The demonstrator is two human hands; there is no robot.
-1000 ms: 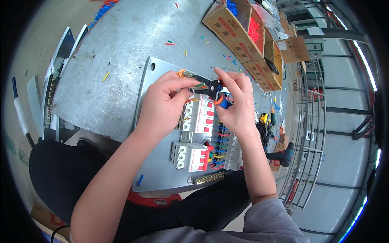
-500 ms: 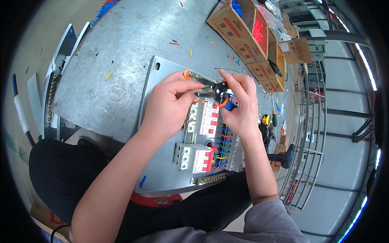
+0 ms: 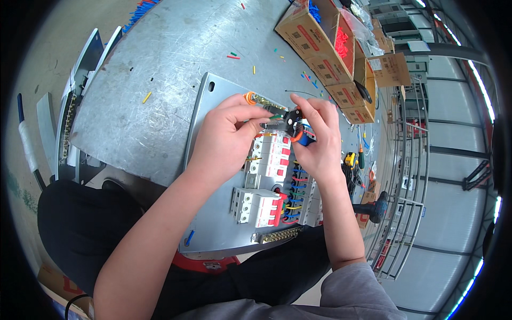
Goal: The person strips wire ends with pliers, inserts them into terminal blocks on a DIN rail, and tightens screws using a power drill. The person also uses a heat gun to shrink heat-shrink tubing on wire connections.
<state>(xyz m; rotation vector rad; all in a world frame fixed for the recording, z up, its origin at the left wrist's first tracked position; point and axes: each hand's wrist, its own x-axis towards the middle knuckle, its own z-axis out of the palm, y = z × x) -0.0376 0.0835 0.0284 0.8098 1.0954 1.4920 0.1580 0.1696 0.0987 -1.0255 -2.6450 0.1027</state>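
My right hand (image 3: 323,141) is wrapped round wire strippers (image 3: 291,124) with a black head and blue-and-orange handles. Close to their jaws, my left hand (image 3: 224,136) pinches a short green wire (image 3: 276,116) between thumb and finger. Whether the jaws bite on the wire is too small to tell. Below both hands lies a grey metal panel (image 3: 200,122), bearing a row of white circuit breakers (image 3: 273,156) with red switches. A larger breaker (image 3: 260,208) sits nearer to me, with coloured wires (image 3: 293,197) beside it. A brass terminal strip (image 3: 282,234) runs along the panel's near edge.
Cardboard boxes (image 3: 320,58) holding blue and red pieces stand at the far right of the metal table (image 3: 160,58). A cordless drill (image 3: 376,207) and a screwdriver (image 3: 361,158) lie to the right. Small coloured tube bits, including a yellow one (image 3: 146,97), are scattered about.
The whole scene has shifted very slightly in view. Both hands keep the same grips, and the strippers stay at the green wire.
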